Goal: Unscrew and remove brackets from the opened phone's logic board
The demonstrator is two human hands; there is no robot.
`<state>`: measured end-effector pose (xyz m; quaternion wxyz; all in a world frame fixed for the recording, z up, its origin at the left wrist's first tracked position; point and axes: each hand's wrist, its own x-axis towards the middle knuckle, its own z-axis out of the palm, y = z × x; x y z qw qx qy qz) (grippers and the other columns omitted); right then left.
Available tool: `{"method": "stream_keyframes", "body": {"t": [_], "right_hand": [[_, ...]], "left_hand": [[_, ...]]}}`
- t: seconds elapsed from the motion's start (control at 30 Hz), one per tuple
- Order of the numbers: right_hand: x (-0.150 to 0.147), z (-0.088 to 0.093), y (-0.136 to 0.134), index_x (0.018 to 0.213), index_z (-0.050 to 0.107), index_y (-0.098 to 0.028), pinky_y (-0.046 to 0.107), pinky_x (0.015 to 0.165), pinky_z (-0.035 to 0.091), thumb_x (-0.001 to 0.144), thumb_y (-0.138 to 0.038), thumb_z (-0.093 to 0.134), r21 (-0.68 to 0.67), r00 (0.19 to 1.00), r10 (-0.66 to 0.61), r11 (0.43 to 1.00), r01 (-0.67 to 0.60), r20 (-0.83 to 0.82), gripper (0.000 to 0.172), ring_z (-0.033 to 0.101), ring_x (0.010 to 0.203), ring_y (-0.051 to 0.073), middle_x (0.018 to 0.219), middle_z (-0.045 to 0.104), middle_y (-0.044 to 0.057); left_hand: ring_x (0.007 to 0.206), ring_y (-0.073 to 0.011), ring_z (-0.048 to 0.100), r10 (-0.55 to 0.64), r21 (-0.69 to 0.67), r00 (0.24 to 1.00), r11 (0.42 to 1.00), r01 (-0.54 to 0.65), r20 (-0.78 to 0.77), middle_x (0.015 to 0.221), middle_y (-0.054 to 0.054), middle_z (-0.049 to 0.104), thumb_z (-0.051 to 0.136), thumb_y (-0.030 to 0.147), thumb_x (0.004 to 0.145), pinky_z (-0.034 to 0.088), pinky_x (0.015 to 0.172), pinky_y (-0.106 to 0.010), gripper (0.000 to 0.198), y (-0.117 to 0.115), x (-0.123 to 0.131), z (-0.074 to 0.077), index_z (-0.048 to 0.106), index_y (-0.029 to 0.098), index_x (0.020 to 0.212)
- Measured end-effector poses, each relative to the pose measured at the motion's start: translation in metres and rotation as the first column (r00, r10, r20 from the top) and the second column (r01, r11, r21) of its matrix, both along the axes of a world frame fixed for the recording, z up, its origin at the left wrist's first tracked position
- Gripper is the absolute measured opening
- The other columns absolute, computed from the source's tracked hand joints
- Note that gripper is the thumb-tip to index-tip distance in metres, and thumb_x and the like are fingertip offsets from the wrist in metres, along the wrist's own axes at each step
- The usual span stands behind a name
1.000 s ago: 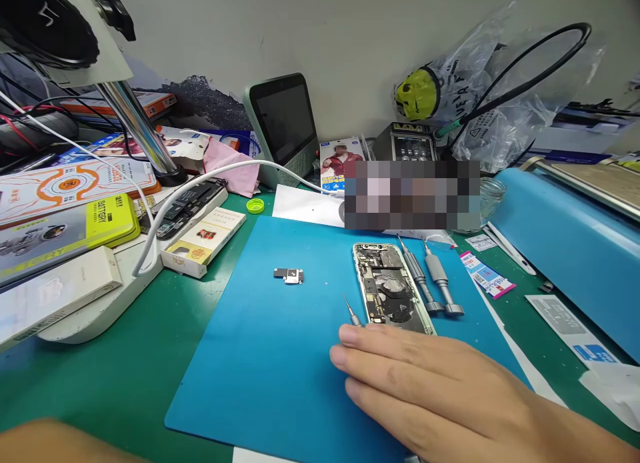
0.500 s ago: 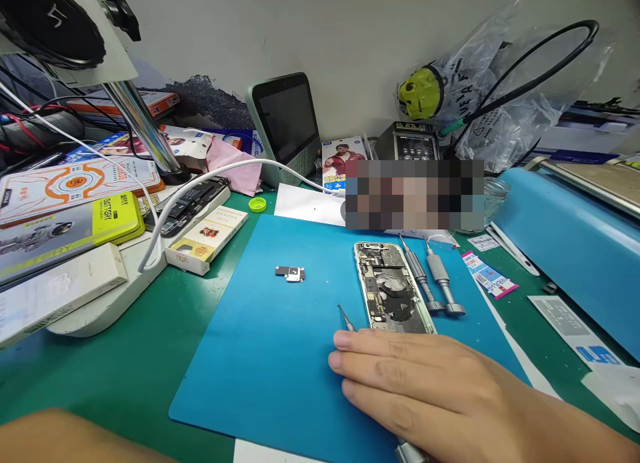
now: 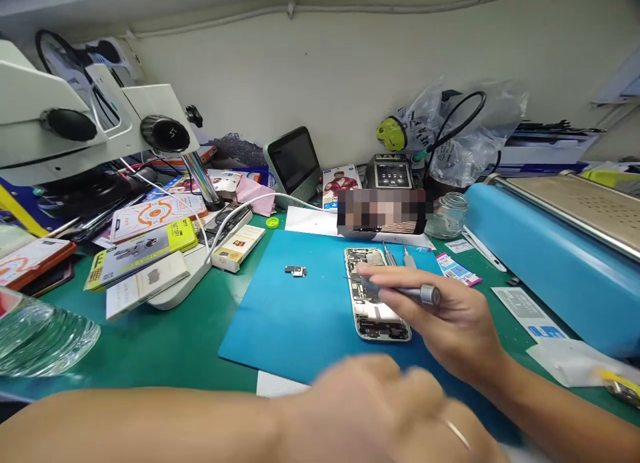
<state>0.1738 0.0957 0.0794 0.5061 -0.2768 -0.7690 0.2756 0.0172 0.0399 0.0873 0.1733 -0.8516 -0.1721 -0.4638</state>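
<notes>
My right hand (image 3: 440, 309) is closed round a grey screwdriver (image 3: 425, 295), held nearly level over an opened phone (image 3: 383, 323). The driver's thin tip points left, above the phone's upper left edge. My left hand (image 3: 390, 409), blurred, reaches across the front of the blue mat (image 3: 285, 329); its fingers are smeared, so I cannot see whether they hold anything. A small black and silver metal part (image 3: 296, 271) lies on the mat left of the phone. Two more grey screwdrivers (image 3: 409, 257) lie just beyond the phone, partly behind my right hand.
Phone boxes (image 3: 145, 249) and a white cable (image 3: 250, 197) crowd the left. A microscope (image 3: 135, 123) stands behind them. At the back are a small display (image 3: 295, 159) and a glass jar (image 3: 450, 216). A blue machine (image 3: 550, 249) borders the right side.
My right hand has lifted and now holds a screwdriver over the phone. My left hand has come in across the front. The view has tilted up and widened.
</notes>
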Motion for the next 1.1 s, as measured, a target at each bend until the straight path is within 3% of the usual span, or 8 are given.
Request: {"method": "stream_keyframes", "body": {"t": [0.03,0.13,0.23,0.33,0.5,0.67,0.93,1.1], "right_hand": [[0.0,0.0,0.001,0.115,0.085,-0.029,0.037,0.104,0.071,0.105,-0.019,0.075,-0.003,1.0,-0.026,1.0,0.025,-0.01,0.017,0.086,0.115,0.025,0.121,0.089,0.003],[-0.001,0.0,0.003,0.107,0.085,-0.028,0.042,0.103,0.071,0.103,-0.025,0.078,0.024,0.996,-0.087,0.996,0.088,-0.019,0.009,0.085,0.113,0.026,0.117,0.089,0.006],[-0.001,0.0,0.005,0.103,0.085,-0.029,0.043,0.099,0.07,0.101,-0.027,0.08,0.057,0.992,-0.124,0.991,0.124,-0.014,0.006,0.083,0.107,0.026,0.111,0.085,0.006],[0.0,-0.001,0.006,0.107,0.084,-0.03,0.043,0.095,0.068,0.102,-0.029,0.079,0.041,0.991,-0.136,0.99,0.135,0.018,0.007,0.081,0.102,0.026,0.105,0.084,0.005],[0.001,-0.005,0.007,0.118,0.08,-0.032,0.039,0.089,0.066,0.106,-0.035,0.076,-0.032,0.99,-0.132,0.99,0.134,0.05,0.013,0.079,0.103,0.026,0.108,0.083,0.004],[0.0,-0.006,0.006,0.118,0.079,-0.033,0.035,0.086,0.067,0.105,-0.037,0.077,-0.064,0.992,-0.115,0.991,0.118,0.046,0.013,0.079,0.106,0.024,0.109,0.083,0.002],[0.003,-0.002,0.006,0.113,0.08,-0.031,0.032,0.085,0.071,0.103,-0.034,0.079,-0.086,0.99,-0.139,0.987,0.137,-0.017,0.01,0.081,0.106,0.024,0.105,0.083,0.002],[0.003,-0.001,0.011,0.124,0.078,-0.031,0.027,0.083,0.072,0.101,-0.022,0.078,-0.102,0.979,-0.186,0.979,0.177,-0.081,0.024,0.081,0.096,0.019,0.102,0.081,0.0]], "left_hand": [[0.054,-0.0089,0.037,-0.065,-0.128,0.996,0.99,0.058,-0.054,0.061,0.004,0.044,0.056,0.026,0.105,0.033,0.046,-0.027,0.04,0.009,-0.017,0.01,0.058,0.023,0.065],[0.056,-0.0084,0.041,-0.04,-0.205,0.999,0.978,0.034,-0.024,0.062,0.006,0.047,0.051,0.022,0.106,0.039,0.054,-0.026,0.033,0.046,-0.064,0.016,0.059,0.022,0.073],[0.057,-0.0076,0.045,-0.007,-0.237,1.0,0.971,0.001,-0.023,0.07,0.009,0.049,0.066,0.047,0.107,0.042,0.055,-0.023,0.031,0.082,-0.094,-0.003,0.061,0.021,0.09],[0.069,-0.0098,0.058,-0.024,-0.308,0.987,0.951,-0.027,-0.158,0.086,0.004,0.062,0.07,0.052,0.105,0.054,0.064,-0.026,0.032,0.1,-0.105,-0.019,0.067,0.02,0.11],[0.073,-0.0109,0.062,-0.056,-0.37,0.958,0.928,-0.054,-0.281,0.09,0.003,0.065,0.07,0.045,0.106,0.056,0.065,-0.027,0.031,0.096,-0.102,-0.024,0.067,0.02,0.125],[0.068,-0.0089,0.06,-0.025,-0.357,0.946,0.929,-0.097,-0.323,0.084,0.005,0.063,0.071,0.035,0.106,0.055,0.064,-0.024,0.017,0.095,-0.101,-0.03,0.069,0.019,0.112],[0.068,-0.0086,0.06,-0.001,-0.375,0.925,0.914,-0.153,-0.38,0.083,0.006,0.063,0.072,0.035,0.105,0.056,0.064,-0.024,0.017,0.095,-0.106,-0.033,0.069,0.019,0.105],[0.068,-0.0088,0.06,-0.029,-0.426,0.919,0.891,-0.155,-0.394,0.083,0.006,0.063,0.072,0.035,0.106,0.055,0.063,-0.024,0.016,0.093,-0.108,-0.03,0.07,0.019,0.107]]}}
